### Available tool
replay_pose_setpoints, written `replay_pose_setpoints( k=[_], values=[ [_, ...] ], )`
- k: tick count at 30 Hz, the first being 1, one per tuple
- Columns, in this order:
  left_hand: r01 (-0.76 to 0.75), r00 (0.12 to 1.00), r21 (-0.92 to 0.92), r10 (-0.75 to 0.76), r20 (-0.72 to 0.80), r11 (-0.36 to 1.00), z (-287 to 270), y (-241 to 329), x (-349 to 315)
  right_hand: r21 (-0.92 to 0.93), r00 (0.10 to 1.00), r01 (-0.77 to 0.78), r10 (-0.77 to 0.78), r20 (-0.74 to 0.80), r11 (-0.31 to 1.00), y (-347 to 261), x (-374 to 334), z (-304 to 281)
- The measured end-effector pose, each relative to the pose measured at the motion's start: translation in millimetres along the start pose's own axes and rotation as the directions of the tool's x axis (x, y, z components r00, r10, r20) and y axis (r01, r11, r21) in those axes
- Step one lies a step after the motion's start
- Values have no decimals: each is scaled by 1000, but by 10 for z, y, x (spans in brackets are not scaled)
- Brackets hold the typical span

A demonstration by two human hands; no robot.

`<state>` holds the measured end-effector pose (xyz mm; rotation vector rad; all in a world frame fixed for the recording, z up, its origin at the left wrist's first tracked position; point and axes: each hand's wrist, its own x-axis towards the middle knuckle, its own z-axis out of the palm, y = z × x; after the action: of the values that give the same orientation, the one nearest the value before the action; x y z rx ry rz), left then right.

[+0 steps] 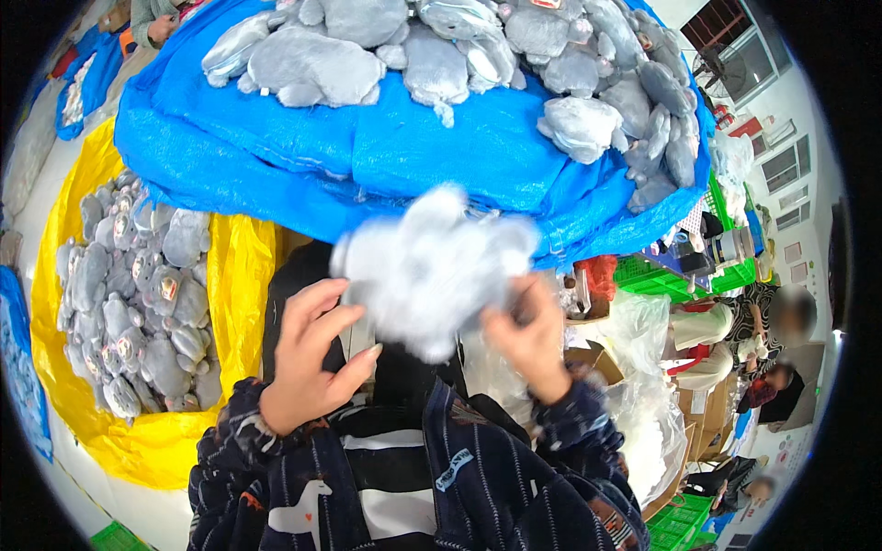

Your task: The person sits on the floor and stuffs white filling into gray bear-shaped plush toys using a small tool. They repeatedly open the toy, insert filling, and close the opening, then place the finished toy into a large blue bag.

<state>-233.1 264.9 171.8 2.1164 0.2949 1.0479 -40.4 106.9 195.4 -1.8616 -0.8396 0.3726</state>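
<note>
A light grey plush toy (436, 271), smeared by motion, hangs in front of me between my two hands. Its limbs and face cannot be made out. My right hand (535, 335) pinches the toy's right edge between thumb and fingers. Beside the toy's left side, my left hand (312, 363) has its fingers spread, with the fingertips close to the fur and nothing gripped. Just beyond lies a blue tarp (441, 138) on a raised surface, and grey plush toys (317, 69) are heaped along its far side and right end.
At the left stands a yellow bag (243, 303) filled with many grey plush toys (165, 294). To the right are green crates (657, 275), clear plastic bags (634, 349) and cardboard boxes (703, 418). Other people (776, 317) are at the far right, and a person's hand (163, 28) shows at upper left.
</note>
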Motion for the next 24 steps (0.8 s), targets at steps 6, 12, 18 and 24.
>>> replay_pose_setpoints(
  k=[6, 12, 18, 24],
  values=[
    [364, 868, -11, -335, 367, 931, 627, -644, -950, -142, 908, 231, -161, 387, 963, 857, -665, 783],
    [411, 854, -20, -377, 357, 911, 497, -558, -1037, -255, 897, 256, -130, 423, 933, 764, -624, 712],
    [377, 845, 48, -365, 390, 925, 510, -575, -1146, -365, 897, 268, -92, 432, 892, 646, -535, 822],
    [419, 800, 5, -372, 471, 908, 512, -573, -1214, -598, 808, 387, 55, 587, 702, 675, -460, 989]
  ],
)
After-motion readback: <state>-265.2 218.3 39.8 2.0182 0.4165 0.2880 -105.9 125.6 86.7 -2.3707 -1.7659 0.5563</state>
